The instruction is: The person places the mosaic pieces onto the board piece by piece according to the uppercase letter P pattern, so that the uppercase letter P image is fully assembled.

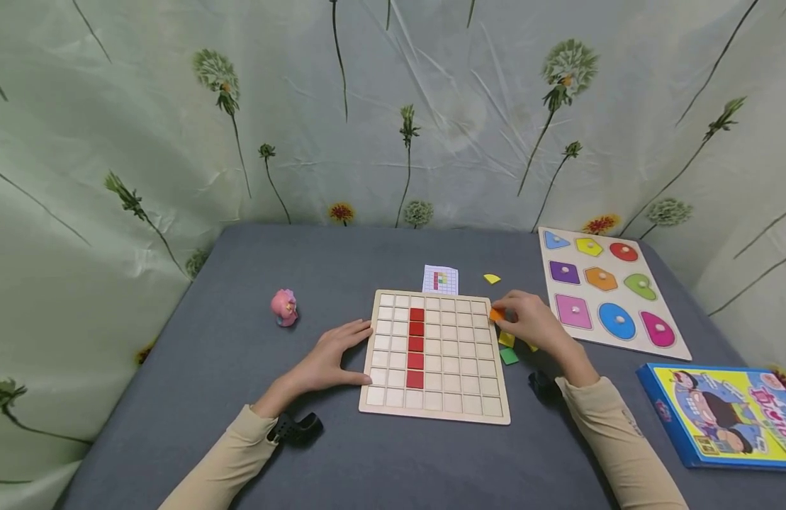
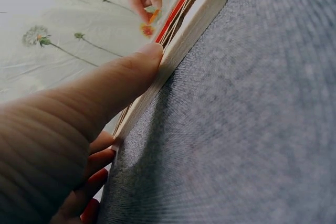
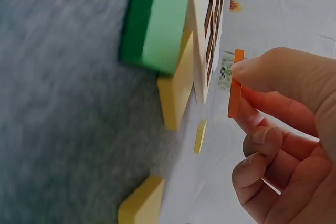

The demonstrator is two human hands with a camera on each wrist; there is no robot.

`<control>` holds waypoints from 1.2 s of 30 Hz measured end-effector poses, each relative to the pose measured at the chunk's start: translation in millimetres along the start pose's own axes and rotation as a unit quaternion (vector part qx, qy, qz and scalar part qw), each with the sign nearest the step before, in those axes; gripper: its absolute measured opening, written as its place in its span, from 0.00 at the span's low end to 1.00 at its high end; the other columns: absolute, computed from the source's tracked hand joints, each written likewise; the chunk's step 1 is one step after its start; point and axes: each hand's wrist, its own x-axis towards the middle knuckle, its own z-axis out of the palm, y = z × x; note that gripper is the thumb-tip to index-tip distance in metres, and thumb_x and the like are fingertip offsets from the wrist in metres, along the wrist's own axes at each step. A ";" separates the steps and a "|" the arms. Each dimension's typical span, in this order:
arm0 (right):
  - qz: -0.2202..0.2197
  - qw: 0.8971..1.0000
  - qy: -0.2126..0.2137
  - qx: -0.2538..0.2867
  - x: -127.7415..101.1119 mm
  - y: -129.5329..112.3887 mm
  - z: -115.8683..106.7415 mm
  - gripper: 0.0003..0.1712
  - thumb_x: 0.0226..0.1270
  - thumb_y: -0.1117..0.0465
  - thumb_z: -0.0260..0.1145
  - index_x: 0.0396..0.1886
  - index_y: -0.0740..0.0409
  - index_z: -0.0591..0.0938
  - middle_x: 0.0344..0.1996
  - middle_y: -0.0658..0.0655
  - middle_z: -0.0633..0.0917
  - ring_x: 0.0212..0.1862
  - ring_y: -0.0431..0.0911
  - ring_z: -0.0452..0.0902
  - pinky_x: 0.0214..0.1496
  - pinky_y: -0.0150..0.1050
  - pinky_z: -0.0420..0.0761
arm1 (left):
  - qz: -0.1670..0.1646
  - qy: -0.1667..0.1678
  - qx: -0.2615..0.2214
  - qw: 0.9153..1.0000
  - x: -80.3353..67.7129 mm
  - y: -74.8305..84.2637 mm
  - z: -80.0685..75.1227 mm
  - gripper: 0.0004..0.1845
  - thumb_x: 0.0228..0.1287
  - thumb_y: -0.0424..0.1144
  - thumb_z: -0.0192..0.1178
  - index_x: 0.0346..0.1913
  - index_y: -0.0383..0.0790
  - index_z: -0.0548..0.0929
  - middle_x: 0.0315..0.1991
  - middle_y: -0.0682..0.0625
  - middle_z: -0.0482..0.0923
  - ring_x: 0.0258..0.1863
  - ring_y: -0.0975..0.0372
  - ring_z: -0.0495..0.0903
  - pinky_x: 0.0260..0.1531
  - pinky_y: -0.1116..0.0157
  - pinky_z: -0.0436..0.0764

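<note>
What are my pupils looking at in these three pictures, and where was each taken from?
No machine works here, only a person's left hand and right hand. The wide picture comes from a head-worn camera; the tilted close-ups come from the wrist cameras, one per hand. On the grey table lies a grid board with five red tiles in one column. The left hand touches its left edge; the right pinches an orange tile. Around them lie a printed card, a green piece, yellow pieces, a pink figurine, a shape puzzle and a colourful box.

Ten tiles (image 1: 416,343), nine knobbed shapes (image 1: 600,278), two boards (image 1: 434,363), one card (image 1: 440,280), one box (image 1: 727,418), one figurine (image 1: 284,307).
</note>
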 end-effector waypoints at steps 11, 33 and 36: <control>-0.010 1.000 -0.016 -0.013 13.0 -15.4 -0.5 0.17 0.54 0.64 0.70 0.44 0.65 0.84 0.36 0.60 0.84 0.31 0.44 0.71 0.31 0.32 0.69 | -0.006 0.002 -0.009 1.000 1.6 2.3 -1.4 0.45 0.43 0.50 0.72 0.65 0.33 0.68 0.68 0.39 0.66 0.69 0.45 0.61 0.62 0.41 0.61; -0.065 0.997 -0.042 -0.024 30.4 -32.5 6.9 0.17 0.56 0.63 0.68 0.46 0.65 0.84 0.38 0.61 0.84 0.33 0.45 0.76 0.34 0.37 0.76 | -0.008 -0.007 -0.007 1.000 2.6 -1.1 0.0 0.45 0.44 0.50 0.72 0.66 0.35 0.68 0.68 0.41 0.65 0.70 0.47 0.60 0.63 0.42 0.60; -0.062 0.997 -0.051 -0.020 32.7 -34.2 9.4 0.17 0.57 0.62 0.68 0.47 0.64 0.84 0.38 0.60 0.83 0.32 0.43 0.74 0.33 0.36 0.75 | -0.009 -0.007 -0.006 1.000 2.7 -1.2 -0.1 0.46 0.44 0.51 0.72 0.66 0.35 0.68 0.68 0.41 0.65 0.70 0.46 0.61 0.63 0.42 0.60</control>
